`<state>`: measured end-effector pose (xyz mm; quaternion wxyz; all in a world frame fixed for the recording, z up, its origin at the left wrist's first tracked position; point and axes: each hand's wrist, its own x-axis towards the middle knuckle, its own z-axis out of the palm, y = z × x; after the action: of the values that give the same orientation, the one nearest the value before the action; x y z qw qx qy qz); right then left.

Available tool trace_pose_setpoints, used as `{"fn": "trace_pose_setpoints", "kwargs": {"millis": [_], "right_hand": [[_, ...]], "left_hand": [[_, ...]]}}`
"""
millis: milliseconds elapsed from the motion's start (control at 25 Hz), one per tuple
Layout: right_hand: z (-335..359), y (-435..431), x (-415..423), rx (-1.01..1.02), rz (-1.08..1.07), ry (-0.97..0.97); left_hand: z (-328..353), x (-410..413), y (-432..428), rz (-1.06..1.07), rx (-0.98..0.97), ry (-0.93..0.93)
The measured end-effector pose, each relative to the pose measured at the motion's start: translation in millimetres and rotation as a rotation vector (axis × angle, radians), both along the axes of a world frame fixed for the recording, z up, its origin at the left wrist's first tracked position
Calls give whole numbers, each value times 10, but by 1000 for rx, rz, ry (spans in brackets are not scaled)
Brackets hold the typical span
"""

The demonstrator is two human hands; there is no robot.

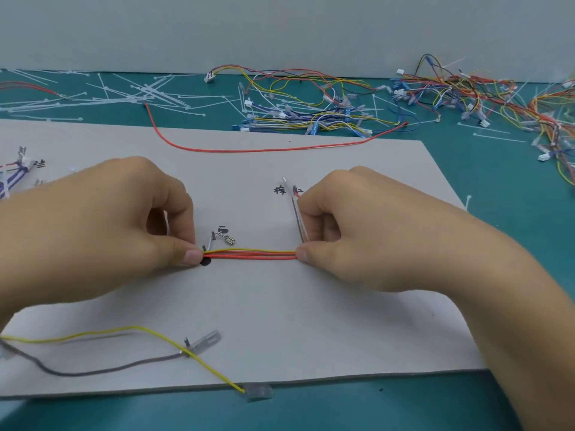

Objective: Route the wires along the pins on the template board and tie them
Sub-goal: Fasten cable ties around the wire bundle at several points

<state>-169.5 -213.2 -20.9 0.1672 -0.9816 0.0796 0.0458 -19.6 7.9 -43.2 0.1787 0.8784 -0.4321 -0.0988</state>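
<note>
A grey template board (280, 321) lies flat on the green mat. Across its middle runs a taut bundle of red, yellow and white wires (252, 254). My left hand (102, 234) pinches the bundle's left end beside a black dot and a small pin with a metal terminal (228, 239). My right hand (373, 234) pinches the right end, with a clear sleeved lead (300, 219) rising out of its fingers past handwritten marks. A yellow wire (199, 360) and a grey wire (124, 367) trail loose over the board's near left corner.
A long red wire (249, 149) curves over the board's far edge. Tangled coloured harnesses (311, 110) and a second heap (466, 91) lie at the back right. White cable ties (140, 93) are scattered at the back left. Another blue-white harness (15, 174) sits at the left edge.
</note>
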Motion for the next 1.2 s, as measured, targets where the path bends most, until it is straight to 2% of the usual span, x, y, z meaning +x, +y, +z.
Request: {"fn": "trace_pose_setpoints", "kwargs": {"millis": [320, 520, 680, 920, 1040, 1200], "right_hand": [[47, 79, -4, -70, 8, 56], [51, 52, 26, -68, -12, 99], [85, -140, -8, -92, -48, 136], [260, -528, -121, -110, -214, 279], [260, -558, -122, -88, -239, 187], [100, -310, -6, 8, -129, -189]], "left_hand": [[-112, -117, -81, 45, -49, -75], [-128, -179, -101, 109, -85, 19], [-132, -380, -267, 69, -133, 69], [-174, -750, -737, -41, -157, 10], [-133, -710, -717, -72, -139, 11], [-38, -516, -466, -135, -192, -41]]}}
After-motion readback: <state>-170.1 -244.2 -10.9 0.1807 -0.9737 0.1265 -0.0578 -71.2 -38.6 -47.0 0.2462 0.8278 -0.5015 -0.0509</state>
